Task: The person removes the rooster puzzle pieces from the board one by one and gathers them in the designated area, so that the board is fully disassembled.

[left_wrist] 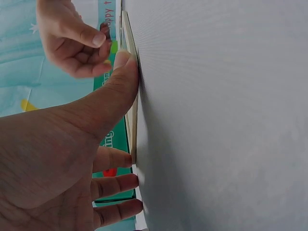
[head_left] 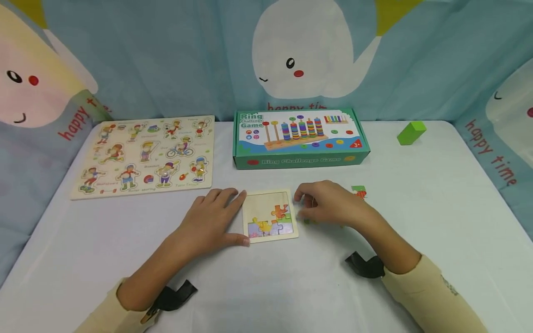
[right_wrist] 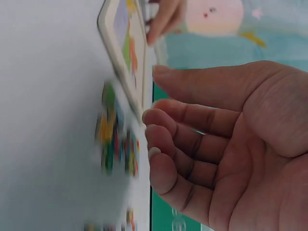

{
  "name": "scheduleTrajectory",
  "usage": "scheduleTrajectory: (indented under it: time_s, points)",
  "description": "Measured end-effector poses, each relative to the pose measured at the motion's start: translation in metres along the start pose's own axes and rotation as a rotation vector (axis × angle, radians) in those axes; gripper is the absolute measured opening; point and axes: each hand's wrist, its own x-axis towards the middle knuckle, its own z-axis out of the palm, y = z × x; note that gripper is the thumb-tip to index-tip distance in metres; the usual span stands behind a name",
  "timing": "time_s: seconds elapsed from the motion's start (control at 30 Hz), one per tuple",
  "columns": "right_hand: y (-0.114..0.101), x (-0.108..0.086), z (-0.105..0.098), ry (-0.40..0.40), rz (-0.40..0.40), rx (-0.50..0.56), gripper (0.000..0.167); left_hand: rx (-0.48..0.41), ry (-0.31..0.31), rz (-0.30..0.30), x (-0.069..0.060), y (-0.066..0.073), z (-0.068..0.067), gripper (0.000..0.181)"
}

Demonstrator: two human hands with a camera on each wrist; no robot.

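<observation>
Jigsaw tray (head_left: 264,206) lies part-filled on the white table (head_left: 270,282), its left edge braced by the straight-fingered left hand (head_left: 211,222); the right hand (head_left: 329,201), loosely bent with thumb apart, grasps nothing visible near the loose puzzle pieces (right_wrist: 109,132). A low sweep could scatter that close cluster, and if the bracing eases, pressing a piece could skid the tray.
</observation>
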Motion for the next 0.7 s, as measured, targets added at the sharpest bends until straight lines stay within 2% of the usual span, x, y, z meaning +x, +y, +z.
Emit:
scheduleTrajectory:
  time_s: [0.17,0.3,0.53,0.7]
  points:
    - [-0.012,0.014,0.014,-0.028,-0.011,-0.045,0.030,-0.001,-0.003,-0.004,-0.001,-0.001,0.001,0.104]
    - [-0.016,0.018,0.021,-0.025,0.011,-0.076,0.033,0.002,0.005,-0.005,-0.001,-0.001,0.000,0.104]
    - [-0.017,0.018,0.022,-0.014,0.010,-0.029,0.034,0.001,0.001,-0.008,-0.001,0.000,-0.001,0.104]
    - [-0.017,0.018,0.023,-0.029,-0.039,-0.003,0.028,0.000,0.012,0.000,-0.001,0.000,0.000,0.103]
